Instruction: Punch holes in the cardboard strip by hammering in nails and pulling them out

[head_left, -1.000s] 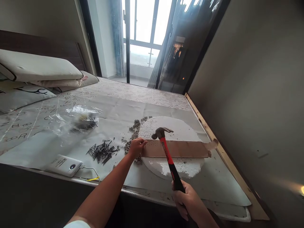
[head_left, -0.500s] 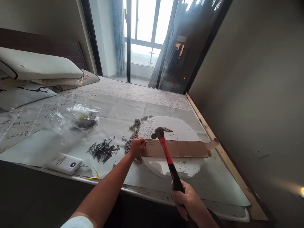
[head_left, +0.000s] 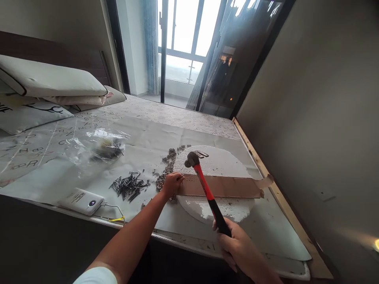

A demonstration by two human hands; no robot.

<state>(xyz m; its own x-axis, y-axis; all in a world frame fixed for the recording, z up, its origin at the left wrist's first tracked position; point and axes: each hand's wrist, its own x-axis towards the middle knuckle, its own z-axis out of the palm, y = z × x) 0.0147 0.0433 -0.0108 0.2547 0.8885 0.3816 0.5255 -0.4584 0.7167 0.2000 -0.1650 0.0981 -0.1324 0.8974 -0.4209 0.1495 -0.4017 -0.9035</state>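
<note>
Right hand (head_left: pixel 241 246) wrapped round the black grip of one red-handled steel claw hammer (head_left: pixel 204 187), head raised over one white round foam disc (head_left: pixel 219 161) near the bed's right edge. Left hand (head_left: pixel 171 184) pinches closed on the left end of one brown cardboard strip (head_left: pixel 225 187) lying across the disc. One pile of dark nails (head_left: pixel 128 185), one white power bank (head_left: pixel 81 200) at the near edge, one clear plastic bag (head_left: pixel 100 146), one grey rubble heap (head_left: pixel 166 169). Two pillows (head_left: pixel 50 81) stacked far left.
</note>
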